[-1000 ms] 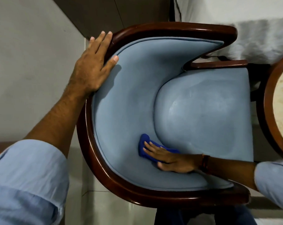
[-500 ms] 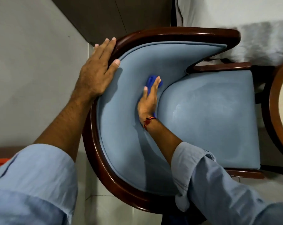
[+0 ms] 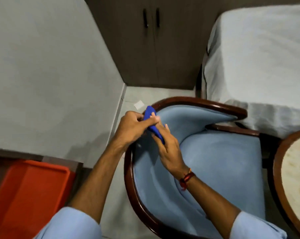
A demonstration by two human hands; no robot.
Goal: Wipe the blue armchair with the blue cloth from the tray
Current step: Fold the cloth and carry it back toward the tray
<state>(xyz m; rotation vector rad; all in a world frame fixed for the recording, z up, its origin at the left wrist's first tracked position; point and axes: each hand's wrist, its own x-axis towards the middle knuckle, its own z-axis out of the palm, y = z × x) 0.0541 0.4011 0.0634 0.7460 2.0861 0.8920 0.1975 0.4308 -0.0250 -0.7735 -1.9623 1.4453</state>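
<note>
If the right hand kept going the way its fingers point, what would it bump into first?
The right hand points up-left along the blue cloth toward the chair's wooden rim. It would probably meet that rim first, though depth is hard to judge.

Blue cloth [image 3: 153,124]: bunched between left hand [image 3: 130,127] and right hand [image 3: 170,150]; middle covered by fingers, full shape not readable; slightly motion-blurred.
Blue armchair [image 3: 223,163]: front and lower frame cut off by the bottom edge; left backrest rim hidden behind the hands.
Orange tray [image 3: 30,190]: cropped at left and bottom edges.
Round table [image 3: 294,178]: only an arc shows at right edge.
Bed [image 3: 259,57]: cropped at top and right.
Small white scrap [image 3: 138,104] on floor: too small to identify.
</note>
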